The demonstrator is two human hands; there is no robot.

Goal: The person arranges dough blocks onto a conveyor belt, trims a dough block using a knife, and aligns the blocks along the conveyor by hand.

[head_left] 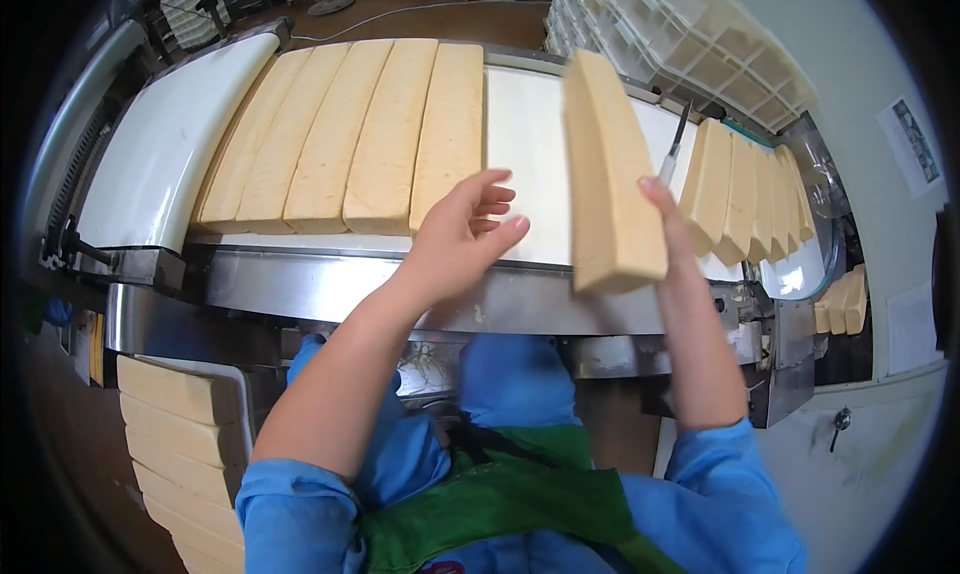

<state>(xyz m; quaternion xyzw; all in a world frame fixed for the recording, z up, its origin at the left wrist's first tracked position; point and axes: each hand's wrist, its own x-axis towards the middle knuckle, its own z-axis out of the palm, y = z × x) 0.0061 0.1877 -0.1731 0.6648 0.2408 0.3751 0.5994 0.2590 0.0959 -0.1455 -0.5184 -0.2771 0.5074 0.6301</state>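
A long pale yellow block (610,174) stands tilted up off the white belt (525,154), slightly blurred. My right hand (672,219) grips its right side, the thumb near its edge. Just left of the block, my left hand (467,219) is raised with fingers spread and nothing in it, in front of the nearest block (450,124) of a row lying side by side. A knife (677,146) with a dark blade lies beyond my right hand, beside a second row of blocks (735,189).
At the lower left, more blocks (185,434) lie in a white-rimmed tray (245,394). White plastic crates (700,44) are stacked behind the belt at the right. A metal edge (330,289) runs along the belt's near side. A few blocks (842,304) sit at the far right.
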